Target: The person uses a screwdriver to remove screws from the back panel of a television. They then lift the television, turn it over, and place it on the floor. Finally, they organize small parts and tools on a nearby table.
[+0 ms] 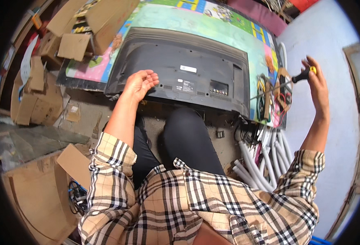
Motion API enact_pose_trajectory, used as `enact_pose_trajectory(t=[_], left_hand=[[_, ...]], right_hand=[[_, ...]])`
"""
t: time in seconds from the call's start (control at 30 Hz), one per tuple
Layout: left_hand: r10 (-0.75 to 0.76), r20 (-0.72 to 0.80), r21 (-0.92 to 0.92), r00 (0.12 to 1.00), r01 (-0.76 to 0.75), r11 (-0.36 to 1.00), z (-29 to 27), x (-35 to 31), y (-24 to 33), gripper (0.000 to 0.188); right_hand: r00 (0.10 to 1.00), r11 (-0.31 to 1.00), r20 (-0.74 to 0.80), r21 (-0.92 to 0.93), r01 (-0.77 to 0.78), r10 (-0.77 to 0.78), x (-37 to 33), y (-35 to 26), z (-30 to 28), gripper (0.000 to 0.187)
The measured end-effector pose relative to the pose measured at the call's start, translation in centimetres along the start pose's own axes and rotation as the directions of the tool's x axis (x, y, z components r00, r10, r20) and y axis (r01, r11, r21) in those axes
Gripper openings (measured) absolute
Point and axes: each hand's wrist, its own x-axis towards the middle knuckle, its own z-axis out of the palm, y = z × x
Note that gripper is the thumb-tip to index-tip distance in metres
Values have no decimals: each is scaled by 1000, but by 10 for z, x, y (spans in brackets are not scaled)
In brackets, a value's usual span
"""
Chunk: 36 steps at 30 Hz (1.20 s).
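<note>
Television (163, 67), a dark flat-screen set, lies with its back facing up along the near edge of a table (159, 17), whose cover has a pale green middle and a bright, patterned border. Pale labels sit around the middle of its back panel, and a recessed bank of sockets is toward the right on the near side. The person's left hand (141, 84) is loosely open, fingers slightly curled, over the left part of the television's near side; whether it touches the casing cannot be told. Raised beyond the table's right edge, the right hand (318, 81) grips a screwdriver (300, 76) by its black and yellow handle. The shaft slants inward and down to the television's right side; contact at the tip is unclear. Beneath the shaft, near the table's right near corner, pliers (260, 87) with yellow on the handles lie among other hand tools and a red wire (286, 99). Pale grey tubes (279, 157) are bunched below that corner. An open cardboard box (110, 18) stands by the table's left edge.
</note>
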Motion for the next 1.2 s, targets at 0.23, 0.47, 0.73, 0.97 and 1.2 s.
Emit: enact_pose_trajectory(t=[0.23, 0.47, 0.73, 0.97, 1.2], left_hand=[[-3, 38, 220, 999, -6, 975, -10, -7, 8, 15], [12, 80, 104, 997, -20, 994, 2, 5, 5, 16], [43, -21, 55, 999, -42, 998, 10, 9, 19, 15], [92, -107, 99, 990, -82, 992, 5, 2, 28, 12], [175, -206, 114, 963, -154, 982, 6, 11, 34, 11]], right_hand=[[970, 710, -163, -661, -243, 181, 4, 9, 6, 37], [951, 753, -71, -595, -281, 300, 10, 42, -33, 39], [994, 988, 90, 131, -76, 64, 19, 94, -46, 50], [942, 777, -16, -561, -286, 335, 18, 36, -35, 46], [898, 614, 0, -730, -300, 439, 20, 30, -41, 43]])
